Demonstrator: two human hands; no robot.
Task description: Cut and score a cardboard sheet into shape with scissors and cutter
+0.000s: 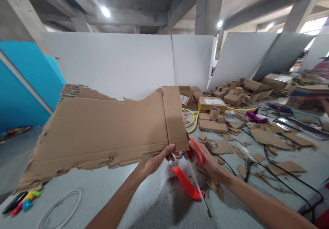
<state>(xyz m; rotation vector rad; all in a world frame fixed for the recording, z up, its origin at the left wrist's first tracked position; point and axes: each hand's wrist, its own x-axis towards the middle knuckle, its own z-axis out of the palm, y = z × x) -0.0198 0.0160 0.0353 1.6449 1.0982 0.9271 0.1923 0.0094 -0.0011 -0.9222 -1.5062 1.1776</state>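
Because its long axis runs left to right across the view, the large, ragged-edged brown corrugated cardboard sheet [110,126] turns its broad face to the wearer, its flared, torn end to the left and its narrower, folded end to the right. It is held up over the grey tabletop [102,191], before the white partition panels [115,61], its lower left corner reaching down near the table's left side; whether that corner touches cannot be told.

The left hand [156,160] grasps the lower edge near the right end, thumb on the front face, other fingers mostly hidden behind. The right hand [205,157] is closed around the red looped handle of a pair of scissors [201,152] at the lower right corner; the sheet hides the blades. Both forearms slant inward from the bottom of the view, so the hands are close together.

Below them lie a long flat red tool [186,184] and a thin pale rod [199,188]. Tabletop shows between the left forearm and a white cable loop [77,200]. To the right, brown cardboard scraps [269,138] and thin black cables [282,180] crowd the surface.
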